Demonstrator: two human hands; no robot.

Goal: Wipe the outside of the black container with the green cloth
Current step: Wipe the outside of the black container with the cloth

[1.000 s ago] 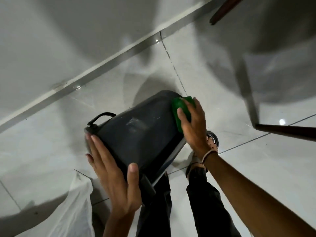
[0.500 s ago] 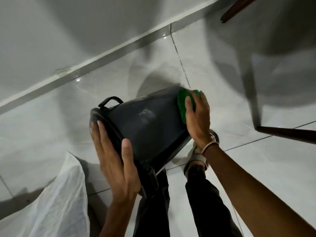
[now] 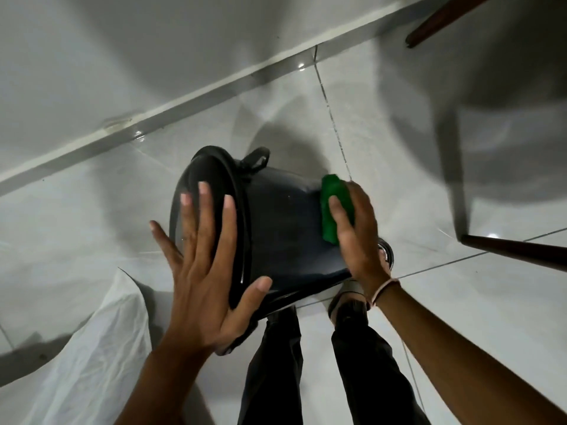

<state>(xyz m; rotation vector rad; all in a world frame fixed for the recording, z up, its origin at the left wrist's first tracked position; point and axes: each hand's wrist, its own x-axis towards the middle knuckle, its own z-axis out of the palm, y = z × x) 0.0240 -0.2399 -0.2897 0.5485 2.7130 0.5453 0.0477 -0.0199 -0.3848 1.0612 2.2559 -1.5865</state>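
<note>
The black container [image 3: 282, 222] is held tilted on its side above the tiled floor, rim toward the left, base toward the right. My left hand [image 3: 208, 271] lies flat over the rim and mouth with fingers spread, thumb hooked on the lower side wall. My right hand [image 3: 359, 231] presses the folded green cloth [image 3: 333, 207] against the outer wall near the base. A small black handle [image 3: 256, 159] sticks up at the far side of the rim.
A white plastic bag [image 3: 92, 363] lies on the floor at lower left. My dark-trousered legs [image 3: 306, 372] and sandalled foot [image 3: 383, 256] are below the container. Dark wooden furniture legs [image 3: 515, 251] stand at right. A wall skirting [image 3: 153, 118] runs diagonally behind.
The container has turned so its rim and mouth face more toward me. My left hand shifted from gripping the rim edge to lying flat across the mouth. The cloth stayed near the base.
</note>
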